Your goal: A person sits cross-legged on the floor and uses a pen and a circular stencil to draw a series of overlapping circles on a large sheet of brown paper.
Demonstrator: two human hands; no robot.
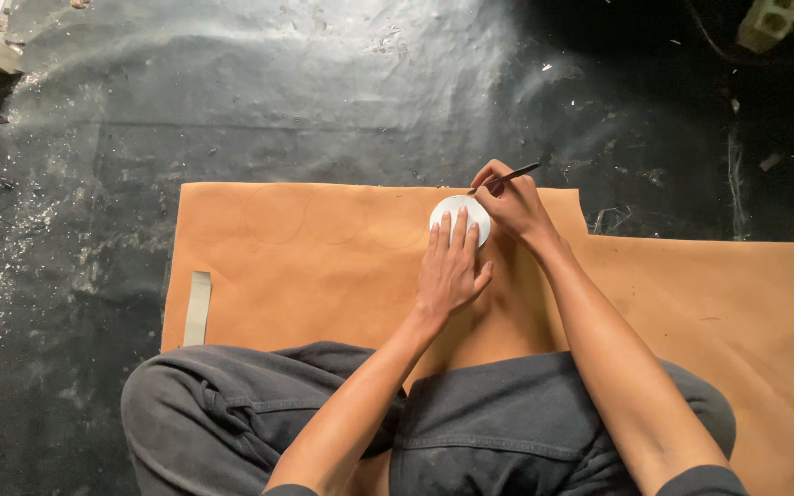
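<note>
1. My left hand [449,271] lies flat with its fingers spread, pressing down on a round white disc [459,219] so that it sits tight against the tan sheet [323,276]. It grips nothing; it only bears down.

2. My right hand [512,204] is closed around a thin dark pen [507,177], tip down at the disc's upper right edge, touching the sheet just beside the rim.

3. The disc sits near the sheet's far edge, a little right of the middle of that edge.

4. To the left of the disc, along the same far edge, I can make out faint circle outlines [273,213] drawn on the sheet, at least two, perhaps three; the lines are too pale to count surely.

5. I judge the work partly done: those circles are traced, this one is being marked, and how much of its outline is drawn is hidden by my hands.

6. Most of the sheet, toward my knees and off to the right, bears no marks.

7. A pale strip [198,308] lies at the sheet's left edge, well apart from both hands.
</note>
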